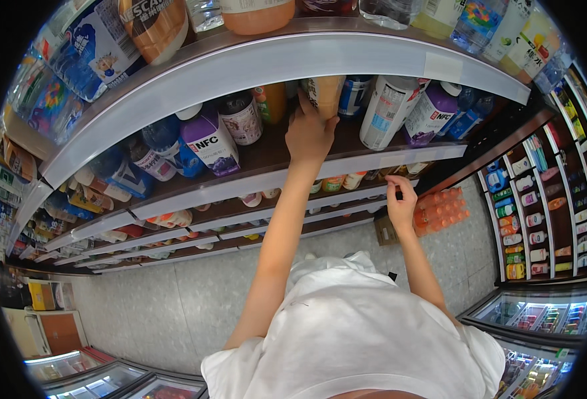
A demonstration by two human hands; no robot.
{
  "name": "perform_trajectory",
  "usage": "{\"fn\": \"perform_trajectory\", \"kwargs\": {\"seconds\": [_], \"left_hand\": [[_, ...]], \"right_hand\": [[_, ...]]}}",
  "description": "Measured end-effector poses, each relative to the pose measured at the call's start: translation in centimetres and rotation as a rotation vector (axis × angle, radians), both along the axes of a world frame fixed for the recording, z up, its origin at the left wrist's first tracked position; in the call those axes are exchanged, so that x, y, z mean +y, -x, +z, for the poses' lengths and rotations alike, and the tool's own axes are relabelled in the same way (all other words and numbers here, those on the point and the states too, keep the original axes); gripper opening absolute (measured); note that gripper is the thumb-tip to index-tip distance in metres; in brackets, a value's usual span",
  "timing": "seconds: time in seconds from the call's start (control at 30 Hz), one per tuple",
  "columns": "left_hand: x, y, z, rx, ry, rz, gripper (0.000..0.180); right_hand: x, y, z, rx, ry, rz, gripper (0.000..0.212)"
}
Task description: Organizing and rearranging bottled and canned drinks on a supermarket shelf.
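My left hand (pixel 309 136) reaches up into the shelf, its fingers wrapped round a tan bottle (pixel 327 93). An orange drink bottle (pixel 270 103) and a dark-capped bottle with a pale label (pixel 241 118) stand to its left. On its right are a blue can (pixel 354 96) and a white cylindrical container (pixel 388 113). My right hand (pixel 402 203) hangs lower, in front of the lower shelves, with fingers loosely bent and apart. Nothing shows in it. Purple-and-white juice bottles (pixel 208 143) stand farther left, and another purple juice bottle (pixel 432 114) to the right.
A pale shelf edge (pixel 240 70) curves above my left hand, carrying large bottles (pixel 257 14). Lower shelves hold several more bottles. On the grey floor (pixel 207 292) stand a pack of orange-coloured bottles (pixel 443 209) and a cardboard box (pixel 385 229). Lit glass-topped cabinets (pixel 536 312) are behind.
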State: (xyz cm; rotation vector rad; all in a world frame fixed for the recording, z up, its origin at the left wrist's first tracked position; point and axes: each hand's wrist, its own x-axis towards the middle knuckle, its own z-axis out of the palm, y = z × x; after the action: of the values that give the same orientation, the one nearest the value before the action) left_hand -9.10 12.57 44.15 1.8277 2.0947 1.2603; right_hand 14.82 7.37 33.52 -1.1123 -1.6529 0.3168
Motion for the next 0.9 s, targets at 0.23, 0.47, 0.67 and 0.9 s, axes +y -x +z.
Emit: {"fn": "perform_trajectory", "kwargs": {"seconds": [0.23,0.47,0.67,0.9], "left_hand": [[0.2,0.2,-1.1,-0.085,-0.223,0.058,0.081],[-6.6,4.4,-1.2,0.028,-0.728,0.35,0.045],[-9.8,7.0,-3.9,0.095,-0.746,0.592,0.056],[-9.0,8.8,-3.6,-0.069,-0.61,0.553,0.091]], "right_hand": [[-2.0,0.4,0.0,-0.021,0.144,0.088,0.013],[-3.1,1.8,-0.3,0.097,0.357,0.171,0.014],[-1.8,8.8,6.6,0.029,0.14,0.487,0.019],[2.7,17.8,12.6,0.116,-0.059,0.569,0.035]]}}
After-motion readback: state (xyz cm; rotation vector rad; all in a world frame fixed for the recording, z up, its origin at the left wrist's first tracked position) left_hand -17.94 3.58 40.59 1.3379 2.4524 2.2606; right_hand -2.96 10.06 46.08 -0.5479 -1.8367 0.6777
